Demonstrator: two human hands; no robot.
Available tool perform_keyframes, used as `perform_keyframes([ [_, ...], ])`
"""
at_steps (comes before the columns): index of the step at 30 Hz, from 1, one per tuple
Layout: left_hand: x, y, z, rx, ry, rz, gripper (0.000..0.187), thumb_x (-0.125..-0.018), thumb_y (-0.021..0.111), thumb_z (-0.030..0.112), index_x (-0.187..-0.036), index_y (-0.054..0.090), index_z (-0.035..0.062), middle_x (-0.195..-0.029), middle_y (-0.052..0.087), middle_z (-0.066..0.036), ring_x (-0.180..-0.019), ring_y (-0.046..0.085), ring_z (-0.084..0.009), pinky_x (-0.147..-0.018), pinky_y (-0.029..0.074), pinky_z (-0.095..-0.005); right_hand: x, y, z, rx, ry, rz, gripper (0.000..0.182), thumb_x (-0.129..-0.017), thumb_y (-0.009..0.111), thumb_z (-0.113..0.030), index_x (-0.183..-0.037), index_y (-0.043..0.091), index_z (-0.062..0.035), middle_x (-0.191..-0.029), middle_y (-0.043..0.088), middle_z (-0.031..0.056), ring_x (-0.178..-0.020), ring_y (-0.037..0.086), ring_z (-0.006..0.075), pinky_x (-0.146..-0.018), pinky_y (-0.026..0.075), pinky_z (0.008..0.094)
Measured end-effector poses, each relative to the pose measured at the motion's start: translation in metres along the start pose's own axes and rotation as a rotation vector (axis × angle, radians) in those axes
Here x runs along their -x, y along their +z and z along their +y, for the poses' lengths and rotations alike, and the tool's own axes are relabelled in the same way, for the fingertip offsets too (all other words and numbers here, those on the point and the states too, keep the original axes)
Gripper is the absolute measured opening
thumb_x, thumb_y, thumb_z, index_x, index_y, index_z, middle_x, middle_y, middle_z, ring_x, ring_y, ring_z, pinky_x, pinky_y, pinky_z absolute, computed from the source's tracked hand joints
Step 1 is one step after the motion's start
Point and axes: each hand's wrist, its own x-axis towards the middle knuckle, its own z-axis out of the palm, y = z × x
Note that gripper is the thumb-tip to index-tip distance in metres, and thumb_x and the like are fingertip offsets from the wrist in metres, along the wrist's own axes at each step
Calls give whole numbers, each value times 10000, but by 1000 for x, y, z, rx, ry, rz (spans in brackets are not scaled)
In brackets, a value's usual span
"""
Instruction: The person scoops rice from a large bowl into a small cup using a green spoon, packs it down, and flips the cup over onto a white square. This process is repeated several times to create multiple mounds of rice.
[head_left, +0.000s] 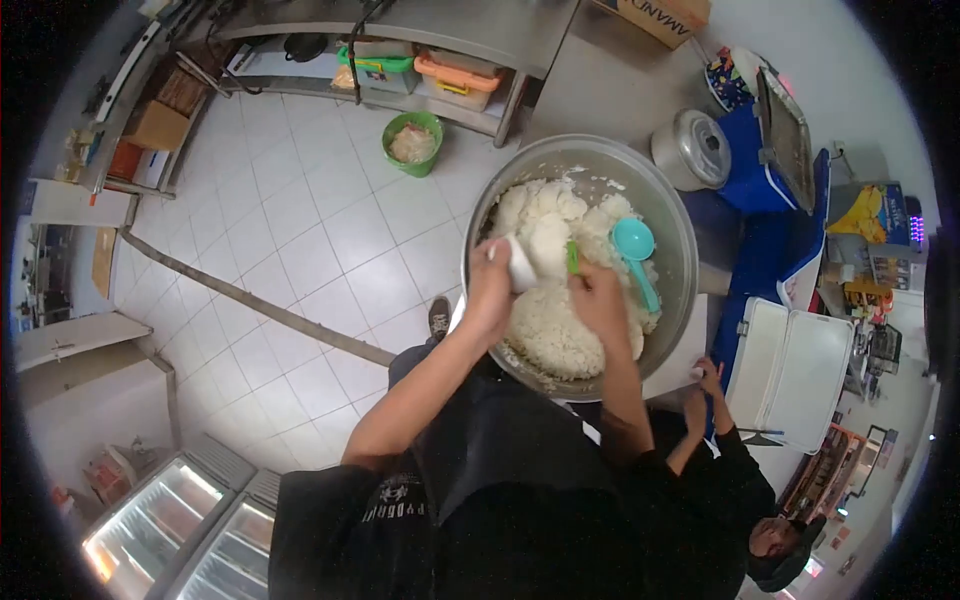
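A large metal pot (682, 290) full of white rice (560, 335) stands in front of me. Over its left side, my left hand (490, 290) is closed around a small white cup (519, 264), tilted over the rice. My right hand (603, 305) grips a green utensil (573, 257); its upper part shows past my fingers, and the rest is hidden. Just right of that hand, a turquoise scoop (634, 242) rests on the rice, its handle pointing toward me.
A lidded metal pot (692, 150) and a blue cooler (752, 160) stand beyond the pot. Another person (735, 470) works at my right, near an open white-lined cooler (790, 370). A green bucket (425, 165) sits on the tiled floor (330, 220).
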Motion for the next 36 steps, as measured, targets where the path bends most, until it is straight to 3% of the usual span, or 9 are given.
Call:
perform_keyframes([
  [2, -25, 17, -12, 62, -26, -101, 415, -1024, 354, 370, -1260, 487, 56, -1237, 536, -152, -1157, 526, -255, -995, 439, -463, 14, 31, -21, 441, 20, 189, 249, -799, 592, -74, -1009, 678, 29, -639, 619, 179, -547, 612, 292, -528, 481, 434],
  [4, -35, 32, -16, 246, -335, -101, 422, -1020, 330, 368, -1277, 483, 71, -1241, 547, -147, -1130, 549, -272, -1004, 435, -472, 18, 40, -46, 533, 100, 183, 331, -809, 584, -103, -1108, 645, 25, -650, 630, 183, -559, 623, 319, -539, 493, 444],
  [8, -37, 38, 1, 107, -366, -114, 456, -1012, 326, 404, -1287, 498, 83, -1256, 557, -116, -1120, 566, -283, -983, 432, -551, 32, 30, -35, 615, 70, 32, 501, -844, 552, -164, -1311, 537, 17, -658, 639, 188, -578, 640, 342, -551, 505, 461],
  [11, -47, 34, -14, 87, -353, -121, 428, -1002, 354, 397, -1245, 538, 96, -1220, 589, -90, -1127, 575, -247, -942, 457, -557, 31, -11, -31, 662, 16, -48, 481, -851, 552, -151, -1299, 547, 24, -663, 644, 181, -579, 643, 331, -549, 502, 459],
  [14, -45, 31, -19, 152, -323, -223, 398, -997, 370, 385, -1203, 567, 107, -1177, 615, -69, -1098, 594, -227, -925, 484, -510, 32, -69, -2, 518, -53, 51, 458, -893, 526, -116, -1333, 525, 9, -673, 641, 167, -563, 627, 288, -561, 503, 405],
  [19, -29, 43, -17, 196, -271, -282, 347, -987, 412, 353, -1160, 589, 110, -1127, 637, -55, -1034, 624, -210, -909, 511, -399, 42, -84, 7, -520, 115, 70, 494, -909, 496, -46, -1399, 441, -16, -862, 635, 266, -761, 631, 351, -699, 494, 405],
  [25, 0, 58, -30, 256, -203, -208, 269, -969, 480, 280, -1114, 592, 83, -1050, 649, -54, -932, 630, -166, -812, 517, -327, 57, -48, -48, -77, 82, -75, 420, -967, 460, -104, -1380, 450, -31, -762, 619, 288, -708, 612, 454, -675, 466, 505],
  [31, -3, 40, -58, 295, -204, 1, 257, -964, 469, 265, -1085, 576, 66, -966, 629, -60, -801, 620, -171, -719, 515, -299, 44, -26, -47, -24, 305, -300, 372, -984, 457, -108, -1348, 509, -48, -846, 616, 305, -800, 625, 448, -731, 478, 454],
  [36, -6, 38, -57, 298, -207, 122, 270, -955, 461, 271, -1085, 570, 60, -936, 605, -59, -818, 598, -161, -706, 507, -304, 38, -10, -18, -128, 159, -295, 362, -986, 466, -138, -1333, 519, -52, -879, 629, 302, -810, 628, 458, -733, 484, 467],
])
